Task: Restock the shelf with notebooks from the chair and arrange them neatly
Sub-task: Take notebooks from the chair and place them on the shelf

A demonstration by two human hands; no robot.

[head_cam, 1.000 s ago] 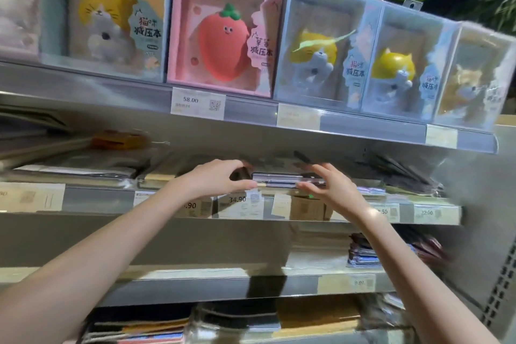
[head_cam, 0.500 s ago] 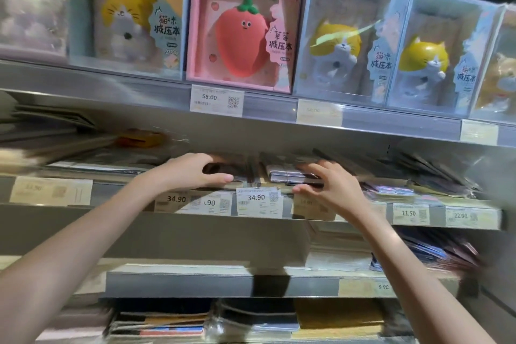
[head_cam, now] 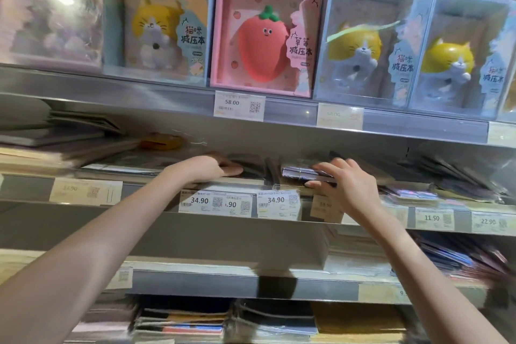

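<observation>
Both my arms reach up to the middle shelf (head_cam: 156,211). My left hand (head_cam: 205,167) lies palm down on a flat stack of wrapped notebooks (head_cam: 251,170), fingers pointing right. My right hand (head_cam: 346,184) grips the front edge of a thin stack of plastic-wrapped notebooks (head_cam: 298,172), thumb under and fingers over it. More wrapped notebooks (head_cam: 413,191) lie flat to the right of that stack. The chair is out of view.
Boxed cat and strawberry notebooks (head_cam: 262,39) stand on the top shelf. Price tags (head_cam: 276,204) line the middle shelf's front rail. Lower shelves hold flat notebook piles (head_cam: 229,324). Loose books (head_cam: 55,131) lean at the far left of the middle shelf.
The view has shifted so the shelves sit further right and lower. My left hand has slid deeper onto the stack; my right hand keeps its hold on the wrapped notebooks.
</observation>
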